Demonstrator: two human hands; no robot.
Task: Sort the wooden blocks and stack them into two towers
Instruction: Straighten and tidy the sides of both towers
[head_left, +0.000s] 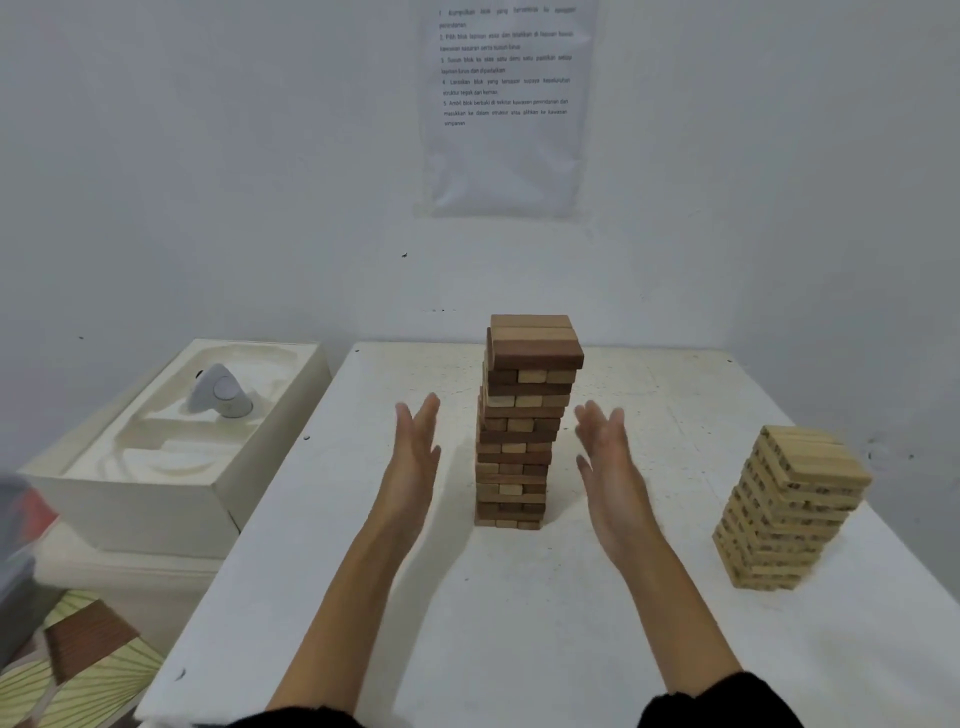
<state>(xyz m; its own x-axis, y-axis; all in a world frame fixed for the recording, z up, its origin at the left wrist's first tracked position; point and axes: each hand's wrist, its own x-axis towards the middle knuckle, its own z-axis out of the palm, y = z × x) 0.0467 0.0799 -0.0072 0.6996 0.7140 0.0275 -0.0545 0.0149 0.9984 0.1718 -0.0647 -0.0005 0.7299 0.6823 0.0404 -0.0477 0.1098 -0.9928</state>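
Two bare forearms reaching up from the lower edge of the frame, dark sleeves at the bottom, left hand (415, 457) and right hand (610, 467) at mid-frame, fingers straight, palms seemingly facing each other, holding nothing

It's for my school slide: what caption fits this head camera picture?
Open left hand and right hand flank the brown tower; the pale tower stands apart.

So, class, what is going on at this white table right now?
A person holds the open left hand and right hand either side of a tall, slightly crooked tower of dark and light brown wooden blocks, without touching it. A shorter tower of pale wooden blocks stands apart on the right of the white table.
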